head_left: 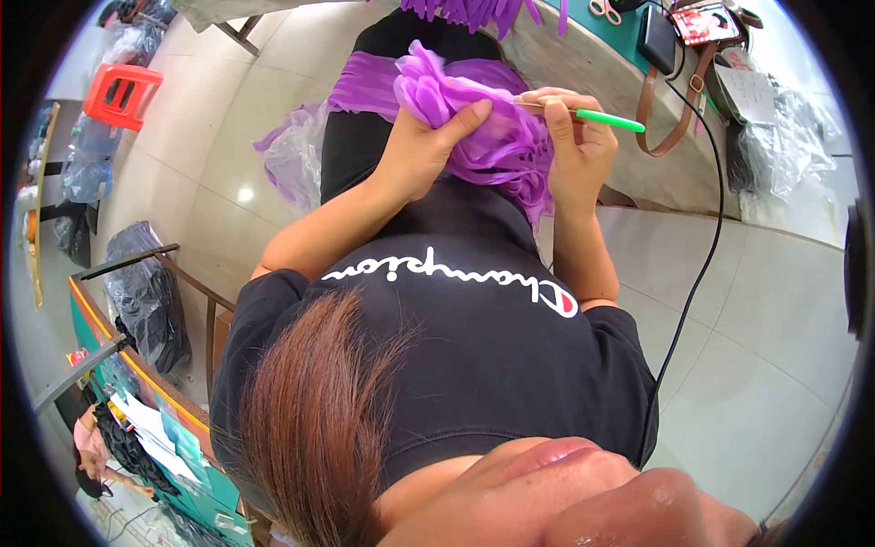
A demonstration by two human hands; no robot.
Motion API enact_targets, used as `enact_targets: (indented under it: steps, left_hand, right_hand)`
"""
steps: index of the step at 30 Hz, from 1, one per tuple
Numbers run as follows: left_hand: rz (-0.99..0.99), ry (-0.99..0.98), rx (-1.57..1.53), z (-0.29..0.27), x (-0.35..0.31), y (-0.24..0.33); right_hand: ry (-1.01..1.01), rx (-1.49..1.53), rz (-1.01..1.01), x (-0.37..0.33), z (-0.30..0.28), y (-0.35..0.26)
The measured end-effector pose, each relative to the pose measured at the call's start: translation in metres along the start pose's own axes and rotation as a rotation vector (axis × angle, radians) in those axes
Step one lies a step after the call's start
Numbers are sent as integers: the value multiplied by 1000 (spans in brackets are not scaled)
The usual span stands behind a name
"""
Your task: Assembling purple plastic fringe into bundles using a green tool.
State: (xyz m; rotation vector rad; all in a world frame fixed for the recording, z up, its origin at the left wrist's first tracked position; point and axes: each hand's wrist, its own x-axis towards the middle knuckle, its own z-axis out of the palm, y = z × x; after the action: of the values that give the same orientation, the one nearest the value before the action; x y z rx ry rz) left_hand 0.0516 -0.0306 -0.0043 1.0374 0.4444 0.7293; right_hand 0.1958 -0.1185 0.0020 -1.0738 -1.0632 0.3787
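Observation:
My left hand is closed round a gathered bunch of purple sheer fabric strips, its thumb pressed on top. Looped ends of the bunch stand up beyond the fingers, and loose strands hang down toward my lap. In my right hand, pinched between thumb and fingers, is a green-handled crochet hook. Its thin metal shaft points left into the purple strips, and the tip is too small to make out. A wider purple cloth lies across my black-clad legs beneath the hands.
Purple fringe hangs at the far edge. At far right, a table holds scissors, a black power bank and a brown strap; a black cable runs down. A red stool and clear plastic bag are left.

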Motion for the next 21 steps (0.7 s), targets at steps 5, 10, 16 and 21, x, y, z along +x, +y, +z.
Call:
enact_targets:
  steps: [5, 10, 16, 21]
  left_hand:
    - [19, -16, -26, -4, 0, -6]
    - [-36, -3, -92, -2, 0, -2]
    - [14, 29, -63, -4, 0, -5]
    - [89, 46, -13, -4, 1, -7]
  right_hand:
    - [74, 29, 169, -9, -3, 8]
    - [79, 68, 242, -13, -1, 6]
    - [86, 45, 207, -15, 3, 5]
    - [76, 22, 155, -15, 6, 2]
